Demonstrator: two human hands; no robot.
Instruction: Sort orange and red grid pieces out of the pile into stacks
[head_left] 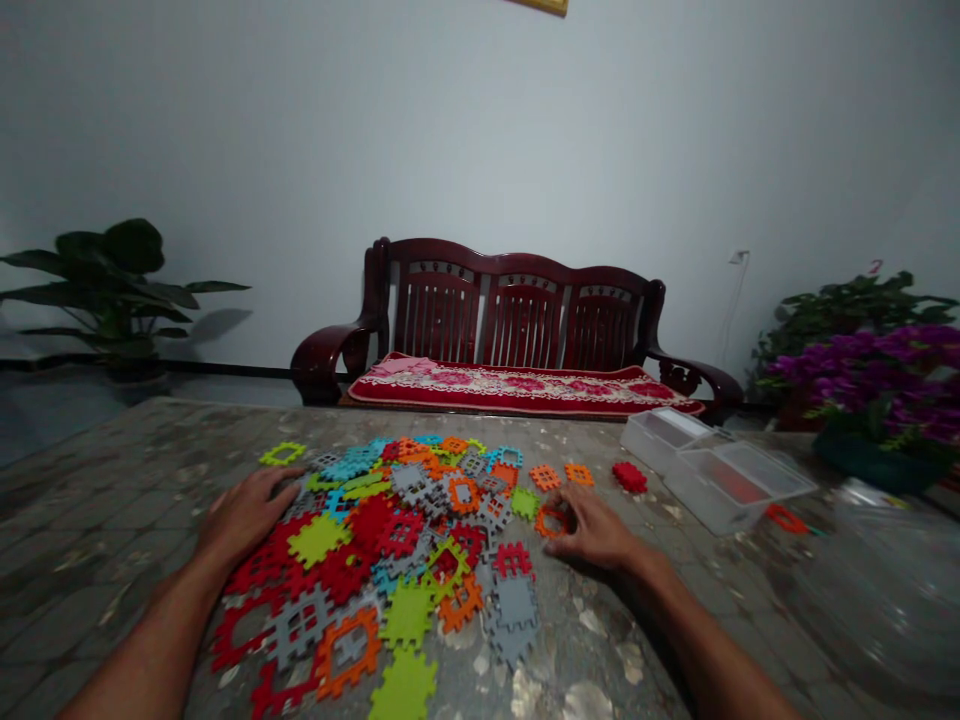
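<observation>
A heap of flat interlocking plastic tiles (390, 540) in red, grey, green, orange and blue lies on the marbled table (600, 640). My left hand (244, 515) rests flat, fingers spread, on the heap's left edge. My right hand (592, 525) lies on the table at the heap's right side, with its fingers curled round an orange frame tile (553, 520). Two orange tiles (561, 475) and a red tile (629, 476) lie apart, beyond my right hand. A lone green frame tile (282, 454) sits at the far left.
Two clear plastic boxes (712, 470) stand at the right of the table, with an orange piece (786, 518) beside them. A dark wooden bench (510, 340) with a red cushion stands behind. Potted plants (112, 290) and purple flowers (877, 375) flank the room.
</observation>
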